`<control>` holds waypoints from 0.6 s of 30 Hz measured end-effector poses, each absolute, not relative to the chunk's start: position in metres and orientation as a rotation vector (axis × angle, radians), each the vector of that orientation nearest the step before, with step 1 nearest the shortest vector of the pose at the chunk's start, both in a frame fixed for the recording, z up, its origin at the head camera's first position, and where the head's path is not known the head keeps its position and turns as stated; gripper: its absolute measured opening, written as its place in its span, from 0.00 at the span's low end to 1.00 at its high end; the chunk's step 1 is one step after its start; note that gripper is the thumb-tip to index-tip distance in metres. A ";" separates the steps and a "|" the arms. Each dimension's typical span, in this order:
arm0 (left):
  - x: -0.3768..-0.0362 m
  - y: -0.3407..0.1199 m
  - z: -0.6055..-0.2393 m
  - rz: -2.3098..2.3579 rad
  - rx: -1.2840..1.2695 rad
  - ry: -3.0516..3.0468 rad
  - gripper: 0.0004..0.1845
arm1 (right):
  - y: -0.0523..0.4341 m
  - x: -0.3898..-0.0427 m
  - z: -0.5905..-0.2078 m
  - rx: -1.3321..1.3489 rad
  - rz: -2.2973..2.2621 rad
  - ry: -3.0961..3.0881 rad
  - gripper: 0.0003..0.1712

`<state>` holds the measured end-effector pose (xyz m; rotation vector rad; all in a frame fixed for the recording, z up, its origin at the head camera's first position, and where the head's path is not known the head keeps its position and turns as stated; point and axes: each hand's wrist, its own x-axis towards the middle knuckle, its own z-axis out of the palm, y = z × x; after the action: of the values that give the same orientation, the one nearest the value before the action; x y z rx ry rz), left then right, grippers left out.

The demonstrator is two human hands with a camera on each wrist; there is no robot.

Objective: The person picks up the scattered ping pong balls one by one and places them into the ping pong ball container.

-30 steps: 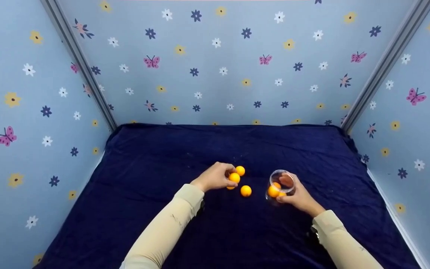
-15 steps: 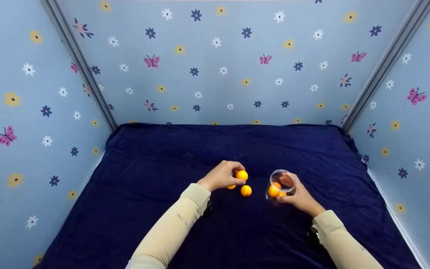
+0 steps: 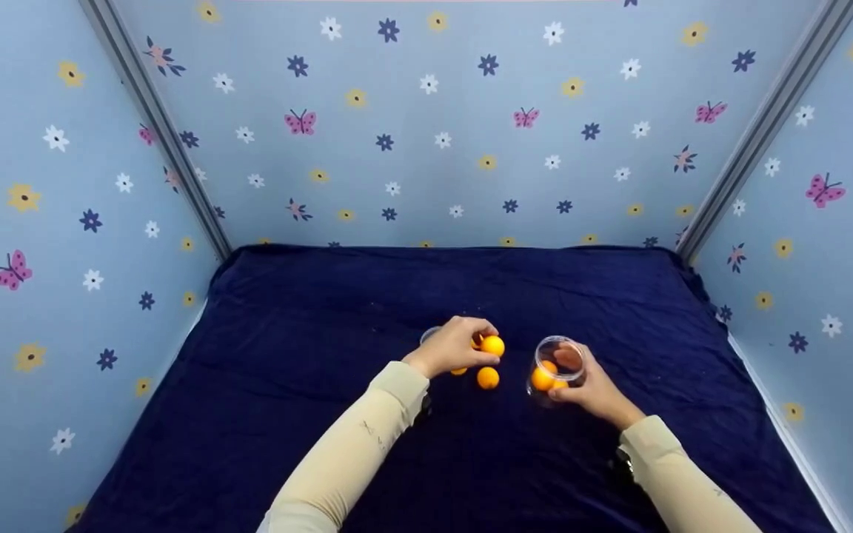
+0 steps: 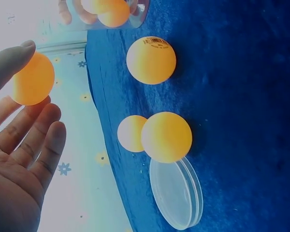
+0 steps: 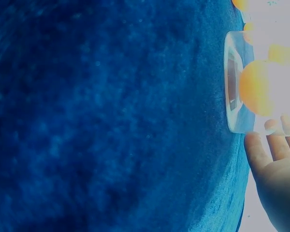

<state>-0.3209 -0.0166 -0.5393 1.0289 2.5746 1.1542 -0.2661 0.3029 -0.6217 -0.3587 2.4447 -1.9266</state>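
Note:
An orange ping-pong ball (image 3: 493, 346) is pinched between the thumb and fingers of my left hand (image 3: 455, 346), above the dark blue cloth. In the left wrist view, a ball with printed marks (image 4: 151, 60) lies apart from two others (image 4: 166, 137) that overlap there. Behind that pair lies a clear round lid (image 4: 176, 193), mostly covered by my left hand in the head view. My right hand (image 3: 600, 390) grips a clear plastic jar (image 3: 536, 394) round its side, its mouth up. Orange balls (image 3: 543, 376) rest inside it, low down.
Dark blue cloth (image 3: 308, 311) covers the table, slightly wrinkled. Pale blue panels (image 3: 426, 148) patterned with flowers and butterflies rise at the back and both sides, with grey metal posts (image 3: 167, 126) at the corners.
My left hand has moved to the right with the ball, closer to the jar. Part of the lid now shows behind the hand. My right hand and the jar have stayed in place.

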 end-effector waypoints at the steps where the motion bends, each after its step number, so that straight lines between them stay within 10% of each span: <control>1: -0.321 -0.015 -0.539 1.152 1.031 2.579 0.19 | 0.303 -0.266 -0.621 -0.349 -1.920 2.447 0.54; 18: -0.322 0.004 -0.536 1.180 1.070 2.589 0.18 | 0.303 -0.266 -0.622 -0.358 -1.919 2.443 0.54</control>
<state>-0.3221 0.0036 -0.5358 1.0703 2.5892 1.1805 -0.2659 0.3029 -0.6217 -0.3577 2.4428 -1.9194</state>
